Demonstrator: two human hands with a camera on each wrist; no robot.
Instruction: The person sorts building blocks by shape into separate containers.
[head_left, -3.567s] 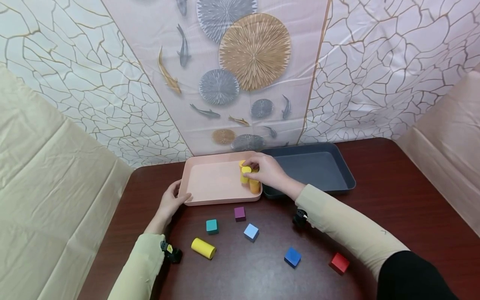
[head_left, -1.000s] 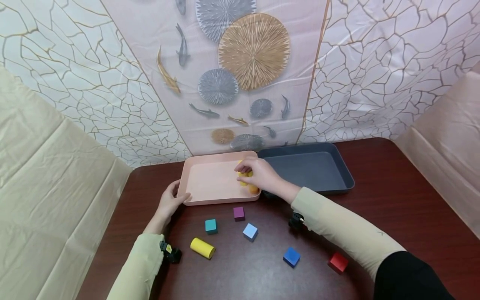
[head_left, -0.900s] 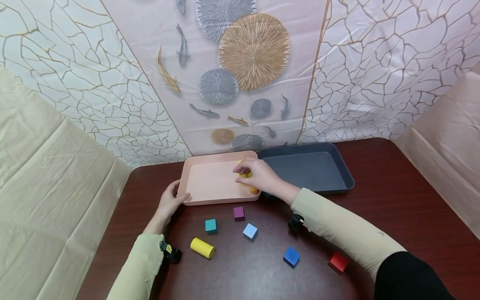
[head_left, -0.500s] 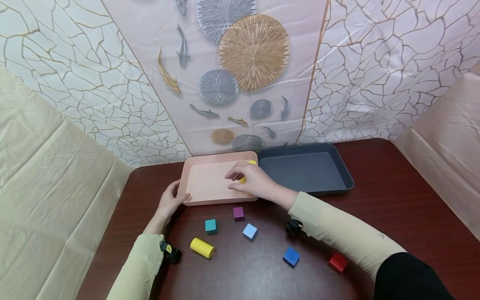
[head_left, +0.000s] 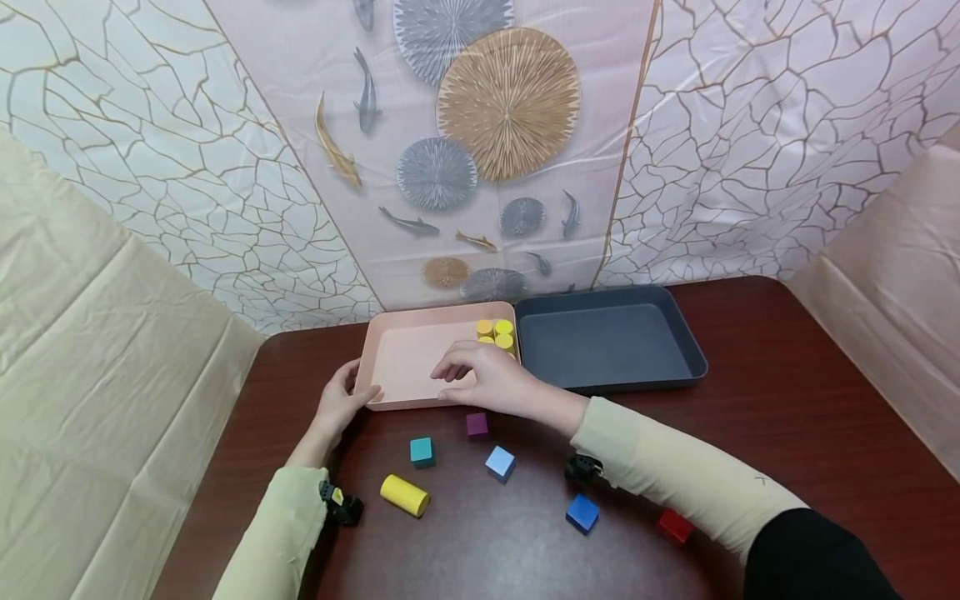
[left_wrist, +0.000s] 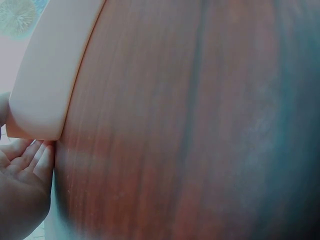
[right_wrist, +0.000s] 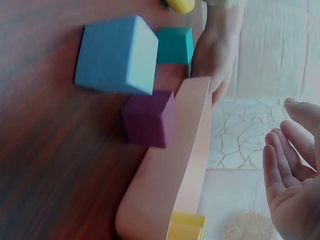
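Observation:
The pink tray lies at the back of the table, its left end pinched by my left hand. In the left wrist view, my thumb is at the tray's rim and the fingers bend under its corner. Several upright cylinders, among them an orange one and a yellow one, stand grouped at the tray's right end. Over the tray's front right edge hovers my right hand, fingers loosely bent with nothing between them. It partly covers the front cylinders. A purple cube lies just below it.
To the right of the pink tray is a dark grey tray. On the table lie a teal cube, a light blue cube, a yellow cylinder, a blue cube and a red cube.
My right hand has let go of a yellow cylinder among the others in the tray and drawn back toward the front left, uncovering the group. My left hand stays at the tray.

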